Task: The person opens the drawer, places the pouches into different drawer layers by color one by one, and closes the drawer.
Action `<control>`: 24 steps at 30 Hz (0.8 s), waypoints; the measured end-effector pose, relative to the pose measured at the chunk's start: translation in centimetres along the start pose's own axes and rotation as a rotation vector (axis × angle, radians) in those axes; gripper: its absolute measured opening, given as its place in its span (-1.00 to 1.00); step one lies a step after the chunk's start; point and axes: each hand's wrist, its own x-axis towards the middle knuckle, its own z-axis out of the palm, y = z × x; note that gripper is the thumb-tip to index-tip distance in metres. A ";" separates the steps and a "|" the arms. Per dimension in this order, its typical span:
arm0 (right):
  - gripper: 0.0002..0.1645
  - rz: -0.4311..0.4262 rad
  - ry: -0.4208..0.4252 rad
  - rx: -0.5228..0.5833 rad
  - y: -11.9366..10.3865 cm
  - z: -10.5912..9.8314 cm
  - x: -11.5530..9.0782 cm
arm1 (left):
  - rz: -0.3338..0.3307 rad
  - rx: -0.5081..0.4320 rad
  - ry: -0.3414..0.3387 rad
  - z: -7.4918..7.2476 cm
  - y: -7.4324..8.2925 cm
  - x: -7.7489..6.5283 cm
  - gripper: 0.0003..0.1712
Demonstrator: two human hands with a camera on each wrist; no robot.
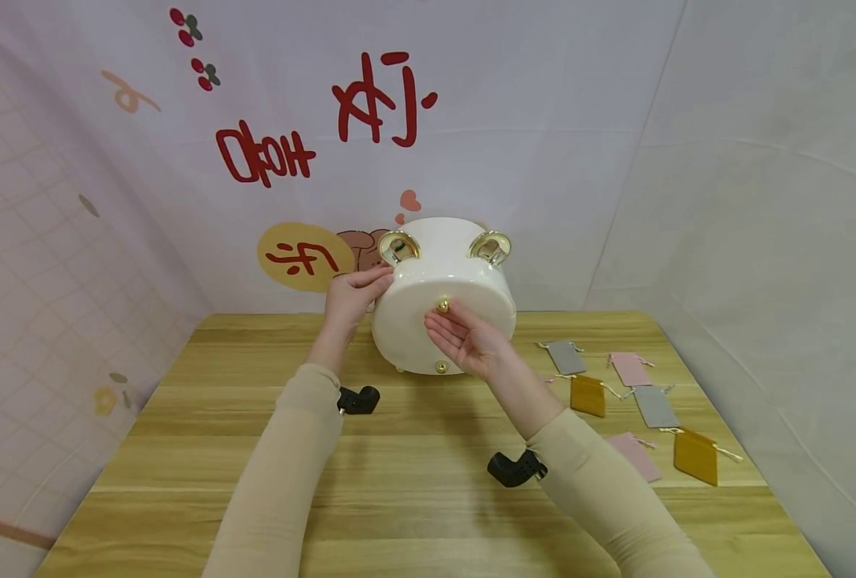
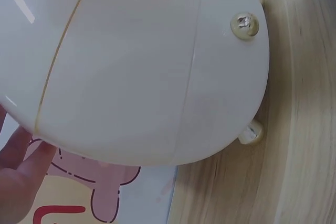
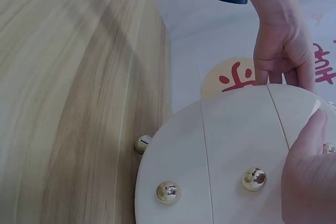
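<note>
A glossy white rounded box (image 1: 406,329) with gold ears on top stands at the table's back. Its front carries gold ball knobs, and thin seams divide it. My left hand (image 1: 352,301) touches the upper left side of the box, fingers extended, their tips at its edge in the right wrist view. At the front, my right hand (image 1: 471,341) is turned palm up with its fingers nearly straight, right at the upper knob (image 1: 443,306). The right thumb (image 3: 313,129) lies along the front beside that knob. Below it shows the lower knob (image 3: 168,192).
Several small drawstring pouches lie on the right of the wooden table (image 1: 399,506): a grey pouch (image 1: 567,357), a pink pouch (image 1: 629,369) and a mustard pouch (image 1: 695,457) among them. Behind the box hangs a printed white cloth (image 1: 544,160). Small gold feet (image 2: 251,132) support the box.
</note>
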 end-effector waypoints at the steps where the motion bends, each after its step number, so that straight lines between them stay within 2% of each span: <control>1: -0.70 0.003 0.002 0.003 0.0 0.0 0.0 | -0.008 0.009 -0.008 -0.1 0.1 0.0 -0.64; 12: -0.69 0.012 0.013 -0.005 0.9 -0.4 -1.1 | -0.028 0.032 -0.037 -0.2 0.3 -0.1 -0.64; 24: -0.67 0.026 -0.059 -0.087 1.7 -1.1 -3.9 | -0.007 0.085 -0.044 -0.5 0.5 0.0 -0.63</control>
